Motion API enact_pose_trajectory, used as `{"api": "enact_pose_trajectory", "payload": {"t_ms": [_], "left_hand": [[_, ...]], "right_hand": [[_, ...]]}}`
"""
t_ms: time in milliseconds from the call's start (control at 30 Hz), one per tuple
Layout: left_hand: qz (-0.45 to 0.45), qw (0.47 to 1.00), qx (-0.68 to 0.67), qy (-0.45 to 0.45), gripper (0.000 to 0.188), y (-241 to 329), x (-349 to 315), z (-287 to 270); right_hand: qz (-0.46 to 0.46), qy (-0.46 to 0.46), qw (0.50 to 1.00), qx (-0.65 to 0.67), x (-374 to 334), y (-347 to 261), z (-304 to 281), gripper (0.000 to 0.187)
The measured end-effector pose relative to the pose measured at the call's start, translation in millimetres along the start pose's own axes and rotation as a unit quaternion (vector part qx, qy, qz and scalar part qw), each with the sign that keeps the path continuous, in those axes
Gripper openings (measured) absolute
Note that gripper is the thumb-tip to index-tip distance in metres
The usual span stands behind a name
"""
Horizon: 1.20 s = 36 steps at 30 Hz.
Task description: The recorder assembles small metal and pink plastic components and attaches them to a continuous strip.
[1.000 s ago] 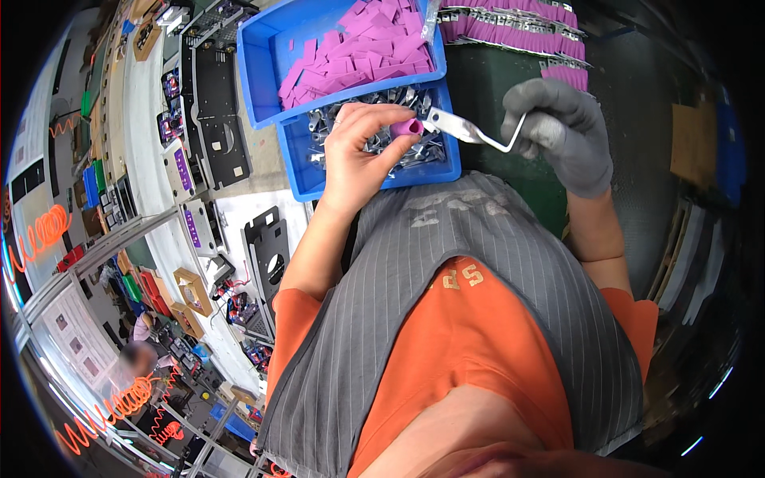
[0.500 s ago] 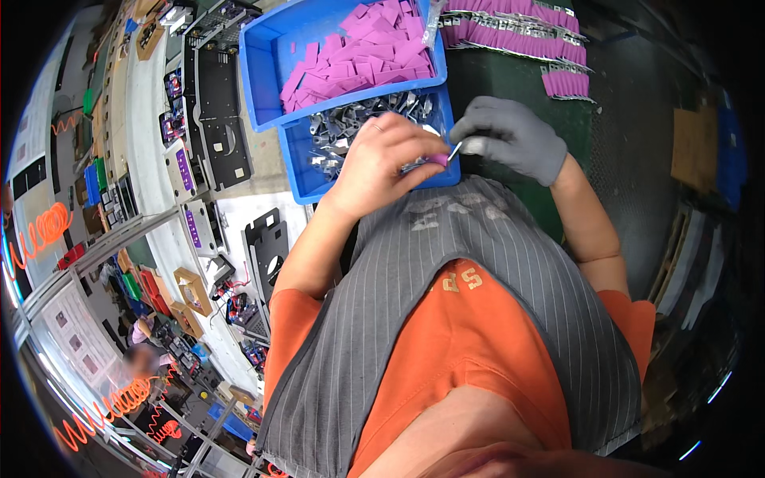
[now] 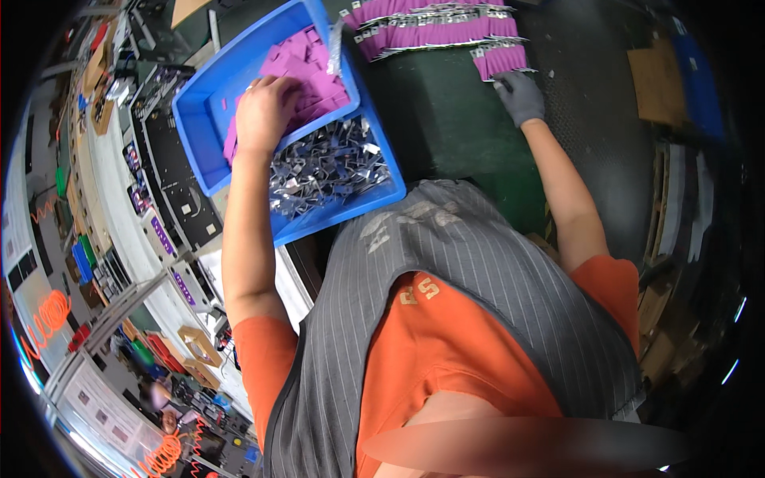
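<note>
My bare left hand (image 3: 267, 111) reaches into the far blue bin (image 3: 203, 151), over a heap of flat purple strips (image 3: 323, 84). Its fingers curl down among the strips, and the tips are hidden. My right hand (image 3: 522, 99), in a grey glove, is at the near edge of a short row of purple strips with metal clips (image 3: 500, 60). The gloved fingers are bunched against that row; whatever is between them does not show. Loose metal clips (image 3: 331, 163) fill the nearer blue bin (image 3: 390, 191).
Longer rows of clipped purple strips (image 3: 438, 32) lie at the far side of the green table (image 3: 454, 119). A clear plastic bag (image 3: 335, 48) hangs over the far bin's rim. Black metal panels (image 3: 171, 159) stand at the left; a cardboard box (image 3: 657, 84) is at the right.
My hands were together over the clip bin with a purple strip and a metal piece. They have parted: the left to the strip heap, the right to the short row. The view has shifted.
</note>
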<state>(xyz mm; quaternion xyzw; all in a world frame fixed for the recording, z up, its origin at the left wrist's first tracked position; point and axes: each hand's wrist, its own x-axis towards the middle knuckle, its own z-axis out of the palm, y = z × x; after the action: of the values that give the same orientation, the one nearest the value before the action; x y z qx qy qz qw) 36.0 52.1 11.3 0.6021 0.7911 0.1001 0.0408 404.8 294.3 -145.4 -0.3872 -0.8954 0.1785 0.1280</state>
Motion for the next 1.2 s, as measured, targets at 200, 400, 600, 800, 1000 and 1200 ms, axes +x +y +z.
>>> {"api": "enact_pose_trajectory", "payload": {"t_ms": [200, 400, 600, 800, 1000, 1200], "left_hand": [[-0.017, 0.999, -0.036, 0.032, 0.012, 1.6, -1.9, 3.2], [-0.012, 0.994, -0.023, 0.108, 0.011, 0.1, -3.2, 2.1], [-0.012, 0.955, -0.110, 0.277, 0.010, -8.6, -22.2, -0.2], [-0.229, 0.747, -0.554, 0.287, 0.010, 5.4, -59.1, -14.3], [-0.266, 0.630, -0.690, 0.236, 0.008, 18.0, -117.4, -8.1], [-0.261, 0.584, -0.735, 0.224, 0.009, 25.2, -147.6, 0.5]], "right_hand": [[0.008, 0.013, 0.996, -0.084, 10.3, -17.4, 5.8, 0.029], [0.023, 0.014, 0.997, -0.073, 21.7, -13.3, 20.3, 0.021], [-0.238, 0.005, 0.949, 0.209, 7.2, -172.6, -30.2, 0.017], [-0.273, -0.321, 0.906, -0.037, -10.4, -291.3, 17.5, 0.032], [-0.243, -0.446, 0.846, -0.164, 19.4, -320.7, 63.1, 0.023], [-0.260, -0.386, 0.885, -0.011, 3.1, -314.4, -12.9, 0.025]]}}
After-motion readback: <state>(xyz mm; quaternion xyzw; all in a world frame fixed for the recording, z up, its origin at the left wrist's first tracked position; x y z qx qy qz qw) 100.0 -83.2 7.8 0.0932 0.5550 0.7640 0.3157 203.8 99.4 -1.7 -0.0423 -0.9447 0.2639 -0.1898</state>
